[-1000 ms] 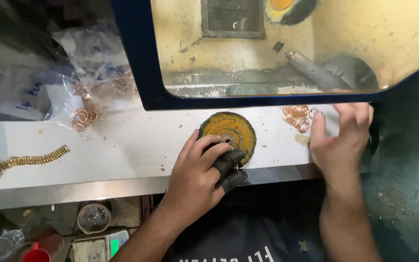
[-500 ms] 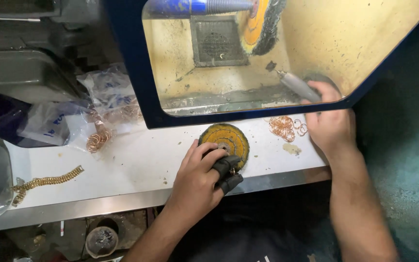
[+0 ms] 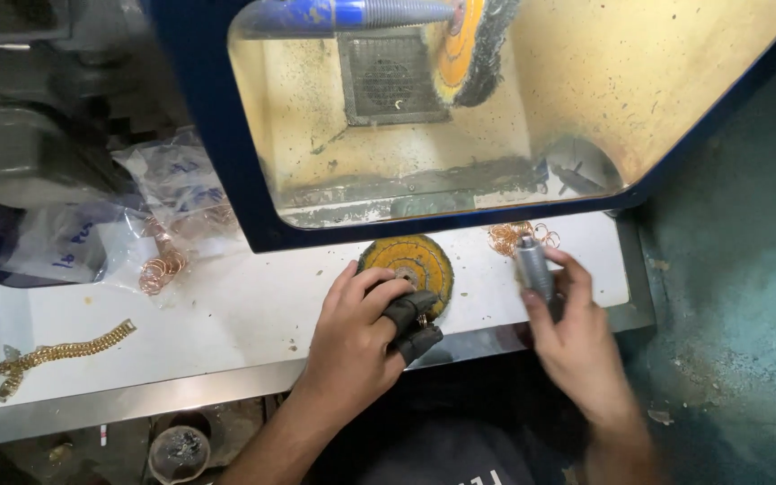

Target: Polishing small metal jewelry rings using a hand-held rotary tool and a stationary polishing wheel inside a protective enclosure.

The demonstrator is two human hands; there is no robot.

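On the white bench below the blue hood, our left hand (image 3: 357,337), two fingers sheathed black, rests curled on the loose yellow buff (image 3: 410,267) while our right hand (image 3: 577,337) grips a grey spindle (image 3: 533,267); fitting them needs careful alignment.

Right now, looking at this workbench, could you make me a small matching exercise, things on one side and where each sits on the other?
Things:
1. round yellow buffing wheel
2. grey metal cylinder
3. gold chain bracelet
4. loose copper-coloured wire rings

Places:
A. held in the right hand
B. far left of the white benchtop
C. under the left hand fingertips
D. on the bench just beyond the right hand

Pairs: 1-C, 2-A, 3-B, 4-D
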